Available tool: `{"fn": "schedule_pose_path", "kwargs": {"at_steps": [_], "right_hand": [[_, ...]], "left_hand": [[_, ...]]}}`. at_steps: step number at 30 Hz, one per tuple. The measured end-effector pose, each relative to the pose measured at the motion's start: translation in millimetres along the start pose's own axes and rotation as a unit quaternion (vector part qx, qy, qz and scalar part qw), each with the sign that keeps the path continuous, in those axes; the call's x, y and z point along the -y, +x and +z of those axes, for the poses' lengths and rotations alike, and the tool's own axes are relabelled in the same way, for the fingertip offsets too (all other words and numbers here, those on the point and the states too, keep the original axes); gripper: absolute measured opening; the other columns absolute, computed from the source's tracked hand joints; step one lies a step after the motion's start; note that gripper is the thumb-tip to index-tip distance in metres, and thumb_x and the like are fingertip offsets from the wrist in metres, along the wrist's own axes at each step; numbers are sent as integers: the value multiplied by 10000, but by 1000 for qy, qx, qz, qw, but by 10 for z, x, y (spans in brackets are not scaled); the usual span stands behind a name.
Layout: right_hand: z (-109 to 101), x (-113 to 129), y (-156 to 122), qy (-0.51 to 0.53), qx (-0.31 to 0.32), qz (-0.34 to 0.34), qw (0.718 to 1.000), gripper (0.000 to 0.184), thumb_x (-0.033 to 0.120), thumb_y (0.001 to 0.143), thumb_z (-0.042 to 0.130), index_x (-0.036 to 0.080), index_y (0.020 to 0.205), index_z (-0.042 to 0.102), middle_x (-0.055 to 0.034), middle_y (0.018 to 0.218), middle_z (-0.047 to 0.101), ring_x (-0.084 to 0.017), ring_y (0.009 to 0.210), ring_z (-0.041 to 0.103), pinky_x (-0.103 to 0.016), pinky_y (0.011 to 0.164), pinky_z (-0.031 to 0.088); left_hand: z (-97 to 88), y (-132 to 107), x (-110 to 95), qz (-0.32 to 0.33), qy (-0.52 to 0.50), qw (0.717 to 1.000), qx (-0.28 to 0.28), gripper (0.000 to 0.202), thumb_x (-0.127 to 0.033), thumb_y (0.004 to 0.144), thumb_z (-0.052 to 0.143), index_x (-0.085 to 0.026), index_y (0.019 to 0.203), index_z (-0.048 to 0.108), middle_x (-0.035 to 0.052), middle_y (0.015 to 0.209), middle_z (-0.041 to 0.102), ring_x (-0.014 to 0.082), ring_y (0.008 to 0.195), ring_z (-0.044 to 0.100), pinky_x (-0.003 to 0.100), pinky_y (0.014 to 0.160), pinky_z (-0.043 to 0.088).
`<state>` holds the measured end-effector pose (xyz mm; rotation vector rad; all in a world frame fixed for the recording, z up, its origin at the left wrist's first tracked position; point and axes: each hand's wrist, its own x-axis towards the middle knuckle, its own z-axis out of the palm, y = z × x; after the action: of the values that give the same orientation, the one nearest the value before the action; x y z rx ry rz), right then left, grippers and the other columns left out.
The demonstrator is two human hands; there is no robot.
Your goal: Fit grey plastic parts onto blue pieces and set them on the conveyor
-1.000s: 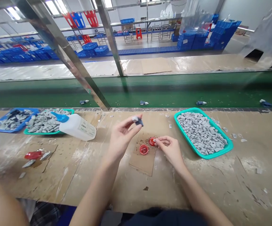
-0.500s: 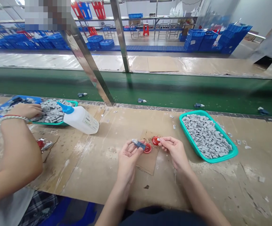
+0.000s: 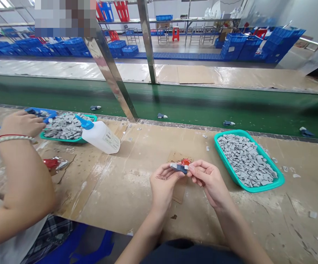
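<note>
Blue-and-grey plastic part (image 3: 179,168) sits pinched between the curled left hand (image 3: 164,185) and right hand (image 3: 209,179); a slack grip could drop it onto the red cap (image 3: 186,161).

No text can be read: the label (image 3: 111,141) on the white plastic glue bottle (image 3: 95,138) carries print too small to make out.

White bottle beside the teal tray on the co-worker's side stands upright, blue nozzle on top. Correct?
No. The head view shows the white bottle lying on its side, not upright. The rest holds: it is beside the teal tray, with the blue nozzle at its end.
</note>
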<state>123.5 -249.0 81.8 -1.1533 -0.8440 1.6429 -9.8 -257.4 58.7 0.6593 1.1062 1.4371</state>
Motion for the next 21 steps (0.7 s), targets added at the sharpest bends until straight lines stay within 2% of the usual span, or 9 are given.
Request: {"fn": "schedule_pose_path", "kwargs": {"at_steps": [8,11,15,17,21], "right_hand": [[-4,-12,-2,-56,23,11,998,264,404,736,689,162,751,584,-12,624,632,-92,524,500,-194,447,277],[-62,-29,2,-70,62,36,995,303,434,744,674,189,761,497,6,609,617,-103,536,510,-194,448,286],[-125,-20,-30,-70,129,71,987,322,459,784,624,214,914,460,24,625,599,-107,551,507,-197,464,312],[-101,6,-58,-72,128,56,988,328,465,799,601,221,957,448,12,711,617,-118,613,537,-201,488,339],[-65,102,-48,-111,77,4,991,315,463,804,582,215,970,481,4,752,623,-142,698,577,-224,550,391]], "left_hand": [[4,-28,0,18,8,1000,-8,258,-74,555,790,-149,776,678,71,862,742,200,782,703,300,718,585],[4,-53,-23,17,29,999,1,207,-83,553,788,-139,724,687,80,849,743,212,735,707,318,680,597],[4,-74,-56,23,44,998,36,166,-99,566,785,-146,698,698,73,846,743,214,724,707,299,635,598],[13,-65,-65,20,49,996,73,199,-111,602,771,-158,786,711,76,906,737,217,784,703,295,673,591],[48,11,-62,20,89,984,156,388,-161,740,679,-196,1122,625,88,1130,665,218,1053,615,329,914,495]]}}
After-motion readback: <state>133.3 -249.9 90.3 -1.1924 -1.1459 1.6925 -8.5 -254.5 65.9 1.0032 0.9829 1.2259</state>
